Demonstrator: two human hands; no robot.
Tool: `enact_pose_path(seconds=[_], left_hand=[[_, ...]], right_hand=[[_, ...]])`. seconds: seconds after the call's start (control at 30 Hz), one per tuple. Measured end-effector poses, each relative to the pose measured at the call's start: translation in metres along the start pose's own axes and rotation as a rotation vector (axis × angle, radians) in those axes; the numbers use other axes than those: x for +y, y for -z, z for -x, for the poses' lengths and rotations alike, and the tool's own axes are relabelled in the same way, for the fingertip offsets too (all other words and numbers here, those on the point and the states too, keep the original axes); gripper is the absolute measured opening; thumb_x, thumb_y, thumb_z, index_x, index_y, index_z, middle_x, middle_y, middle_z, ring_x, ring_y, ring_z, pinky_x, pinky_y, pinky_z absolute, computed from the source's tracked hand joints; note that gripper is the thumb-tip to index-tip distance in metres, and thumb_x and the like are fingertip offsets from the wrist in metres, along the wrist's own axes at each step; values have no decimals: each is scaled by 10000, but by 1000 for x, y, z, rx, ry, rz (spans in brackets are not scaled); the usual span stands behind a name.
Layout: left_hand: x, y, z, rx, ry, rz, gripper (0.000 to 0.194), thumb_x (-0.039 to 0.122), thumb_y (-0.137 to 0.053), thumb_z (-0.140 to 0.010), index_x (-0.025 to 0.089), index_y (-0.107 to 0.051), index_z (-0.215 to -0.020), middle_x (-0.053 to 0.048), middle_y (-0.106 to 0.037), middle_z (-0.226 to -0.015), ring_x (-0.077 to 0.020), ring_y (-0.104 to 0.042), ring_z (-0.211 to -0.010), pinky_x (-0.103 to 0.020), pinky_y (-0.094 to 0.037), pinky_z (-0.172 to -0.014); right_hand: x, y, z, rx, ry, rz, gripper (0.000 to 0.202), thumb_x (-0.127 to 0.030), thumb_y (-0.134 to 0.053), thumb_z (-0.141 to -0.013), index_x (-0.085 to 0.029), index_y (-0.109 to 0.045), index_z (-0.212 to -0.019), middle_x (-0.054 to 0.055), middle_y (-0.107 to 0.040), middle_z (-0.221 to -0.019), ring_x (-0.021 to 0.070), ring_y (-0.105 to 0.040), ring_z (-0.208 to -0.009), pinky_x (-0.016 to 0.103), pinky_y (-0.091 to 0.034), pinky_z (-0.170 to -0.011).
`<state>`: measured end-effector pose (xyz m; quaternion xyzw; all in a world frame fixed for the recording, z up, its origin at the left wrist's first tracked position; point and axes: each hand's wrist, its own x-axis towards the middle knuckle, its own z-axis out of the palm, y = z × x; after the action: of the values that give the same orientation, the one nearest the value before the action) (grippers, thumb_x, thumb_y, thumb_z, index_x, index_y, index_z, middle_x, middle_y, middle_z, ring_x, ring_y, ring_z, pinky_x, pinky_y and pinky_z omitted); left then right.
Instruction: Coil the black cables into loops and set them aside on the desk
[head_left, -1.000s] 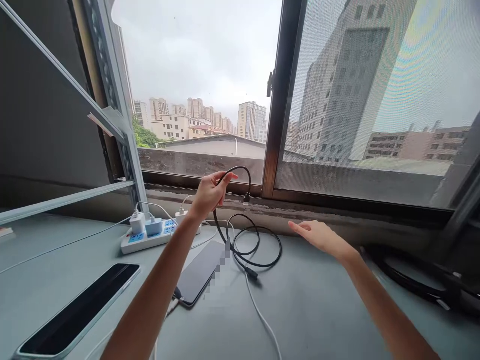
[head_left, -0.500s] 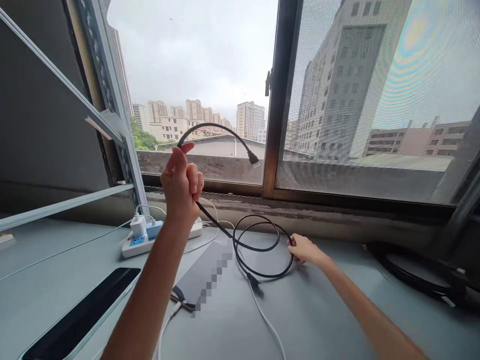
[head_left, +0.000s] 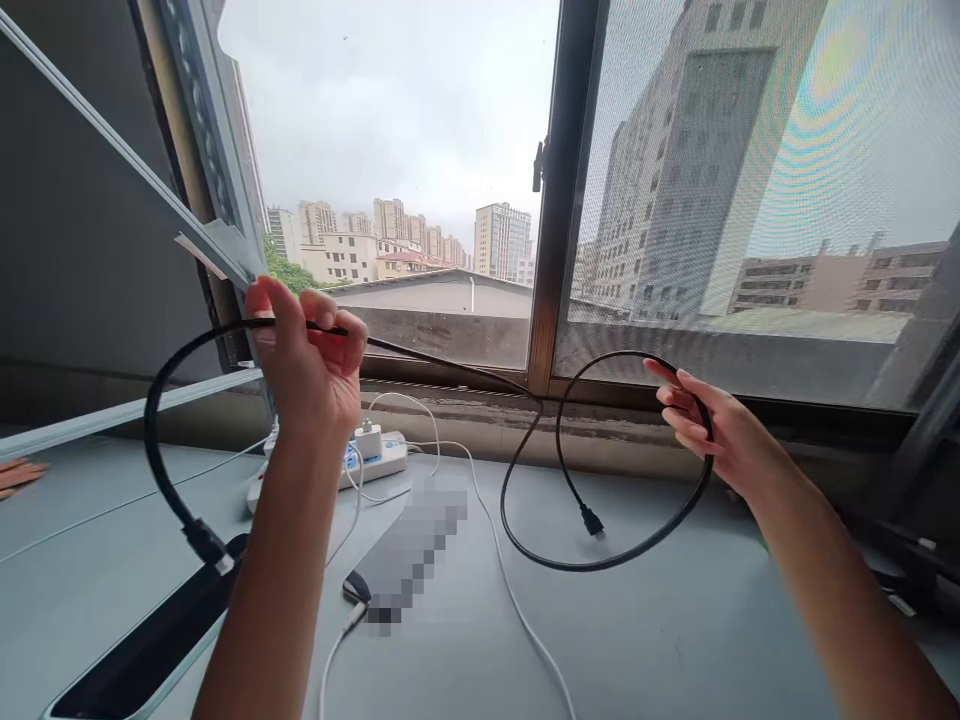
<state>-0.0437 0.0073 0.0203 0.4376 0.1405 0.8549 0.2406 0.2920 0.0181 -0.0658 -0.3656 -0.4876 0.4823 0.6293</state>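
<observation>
The left hand (head_left: 311, 365) is closed around the black cable (head_left: 581, 567), having shifted left from its place in front of the window half a second ago. The end that pointed right then now curves out to the left and hangs down, its plug (head_left: 206, 543) overlapping the far end of the black-screened phone (head_left: 150, 640) in this view. The right hand (head_left: 720, 425), earlier down at the edge of the coil, is now raised and farther right, its fingers pinching the cable. Between the hands, the coil is lifted and drawn out into a wider loop. The other connector (head_left: 592, 520) now dangles inside that loop; whether it touches the table (head_left: 637, 640) is unclear. The phone, the partly blurred grey device (head_left: 397, 545) and the power strip (head_left: 382, 460) keep their places, the strip partly hidden behind the left arm.
</observation>
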Motion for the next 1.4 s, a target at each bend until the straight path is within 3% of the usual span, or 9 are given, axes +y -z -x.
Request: enact_pose_path(seconds=[0.13,0.27,0.47,0.57,0.77,0.97,1.13,1.3,1.4], left_hand=[[2,-3,7,-133,35,-36,114,380,-331,-1032,288,-394,-1008,106,-541,-649,-70,-550,-555,-211,-274,-428],[-7,-3,10,-271,75,-173,433,593,-579,-852,310,-421,-1139,38,-666,-837,-178,-666,-739,-244,-465,-485],[-24,-2,11,-569,547,-496,713,748,-373,-816,148,-592,-1133,-166,-680,-995,-282,-687,-749,-301,-515,-476],[-26,-7,21,-693,684,-584,776,739,-298,-817,145,-513,-1268,-163,-692,-969,-285,-680,-709,-318,-508,-489],[-36,-6,45,-1134,976,-758,565,553,-310,-866,154,-635,-1099,-120,-712,-897,-230,-664,-687,-251,-452,-537],[-61,-8,49,-1287,1055,-1142,719,590,-175,-845,117,-709,-754,-181,-697,-857,-222,-624,-588,-275,-456,-561],[-76,-13,69,-1233,1007,-1229,538,500,-408,-741,65,-658,-933,-224,-676,-836,-294,-621,-525,-401,-496,-575],[-69,-27,98,-1208,790,-1078,644,316,-501,-663,96,-492,-1268,-224,-554,-1251,-353,-571,-1092,-407,-474,-857],[-50,-42,114,-1377,790,-845,531,301,-492,-697,133,-572,-1195,-142,-643,-1111,-281,-592,-1031,-353,-455,-887]], right_hand=[[-16,-16,22,39,117,26,414,-451,-639,-754,-262,-647,-1123,-15,-560,-693,40,-277,-382,172,-99,-267],[-30,-26,38,13,180,65,372,-441,-569,-786,-297,-643,-1121,0,-615,-723,56,-324,-368,195,-182,-271],[-39,-30,46,172,355,215,365,-442,-589,-759,-273,-673,-1072,50,-650,-1017,130,-585,-615,233,-445,-419],[-36,-32,50,297,603,447,397,-472,-571,-794,-302,-646,-1144,54,-569,-1199,217,-595,-1009,348,-551,-744],[-41,-36,45,359,967,738,560,-608,-458,-851,-308,-506,-1321,63,-297,-1474,260,-233,-1402,491,-214,-1136],[-60,-28,2,8,606,503,807,-721,-334,-827,-295,-189,-1497,58,-629,-1175,217,-589,-1121,425,-406,-1002],[-74,-28,3,56,444,646,735,-738,-393,-776,-107,-702,-992,132,-696,-891,232,-665,-863,298,-522,-642],[-93,-43,13,16,359,733,587,-640,-454,-816,-115,-714,-787,105,-698,-784,140,-642,-567,226,-465,-486],[-105,-51,14,57,361,802,479,-537,-483,-838,-120,-713,-790,78,-687,-734,129,-628,-542,228,-454,-504]])
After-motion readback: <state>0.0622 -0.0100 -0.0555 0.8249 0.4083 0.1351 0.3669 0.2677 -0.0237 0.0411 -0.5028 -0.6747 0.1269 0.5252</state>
